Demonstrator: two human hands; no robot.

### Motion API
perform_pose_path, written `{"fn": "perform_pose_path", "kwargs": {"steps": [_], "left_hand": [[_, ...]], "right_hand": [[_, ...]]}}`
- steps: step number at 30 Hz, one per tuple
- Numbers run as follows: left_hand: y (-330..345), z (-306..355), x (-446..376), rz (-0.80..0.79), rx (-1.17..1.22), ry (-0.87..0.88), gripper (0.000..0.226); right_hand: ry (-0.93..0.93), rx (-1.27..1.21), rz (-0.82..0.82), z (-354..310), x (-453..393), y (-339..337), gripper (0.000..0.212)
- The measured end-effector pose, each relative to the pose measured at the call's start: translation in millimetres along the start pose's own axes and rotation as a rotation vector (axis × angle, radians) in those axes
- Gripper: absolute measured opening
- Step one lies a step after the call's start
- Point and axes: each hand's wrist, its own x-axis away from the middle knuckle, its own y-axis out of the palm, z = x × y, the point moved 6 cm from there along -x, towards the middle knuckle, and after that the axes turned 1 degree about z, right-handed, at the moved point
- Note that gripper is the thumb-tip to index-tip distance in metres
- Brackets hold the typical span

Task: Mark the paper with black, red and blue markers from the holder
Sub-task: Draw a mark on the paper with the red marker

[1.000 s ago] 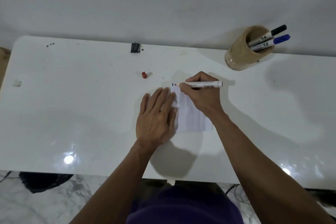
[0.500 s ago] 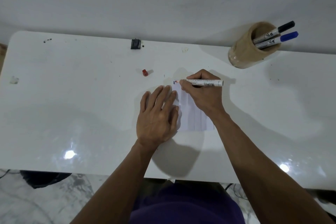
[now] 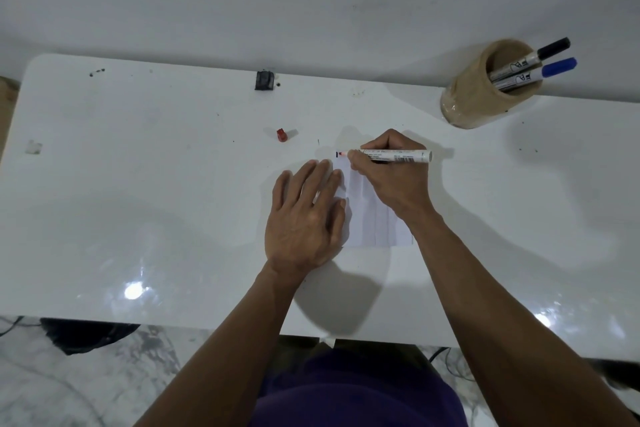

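Note:
A small white creased paper (image 3: 375, 225) lies on the white table (image 3: 156, 201). My left hand (image 3: 306, 215) rests flat on the paper's left edge. My right hand (image 3: 391, 177) grips an uncapped red marker (image 3: 398, 155), its tip touching the paper's top left corner beside a short dark mark (image 3: 337, 154). The red cap (image 3: 282, 135) lies on the table to the left. A tan holder (image 3: 481, 94) at the back right contains a black-capped marker (image 3: 533, 57) and a blue-capped marker (image 3: 540, 74).
A small black object (image 3: 265, 80) sits near the table's back edge. A scrap of tape (image 3: 34, 147) is stuck at the far left. A white wall runs behind the table. The table's front edge is near my body.
The red marker's tip has stayed at the paper's top left corner with only a slight shift. My left hand keeps pressing the paper.

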Motion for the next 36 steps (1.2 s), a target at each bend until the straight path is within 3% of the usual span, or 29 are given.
{"fn": "perform_pose_path", "kwargs": {"steps": [26,32,36], "left_hand": [[1.5,-0.1,1.2,0.001,0.038,0.001,0.044],[-2.9,-2.1,-1.6,-0.065,0.116,-0.032,0.042],[-29.4,-17.2,-13.8,0.032,0.307,-0.225,0.040]], "right_hand": [[0.034,0.042,-0.033,-4.8,3.1,-0.6,0.021],[0.201,-0.270,-0.058,-16.2,4.4,-8.7,0.023],[0.211,-0.420,-0.041,-30.2,12.3,-17.1,0.027]]}}
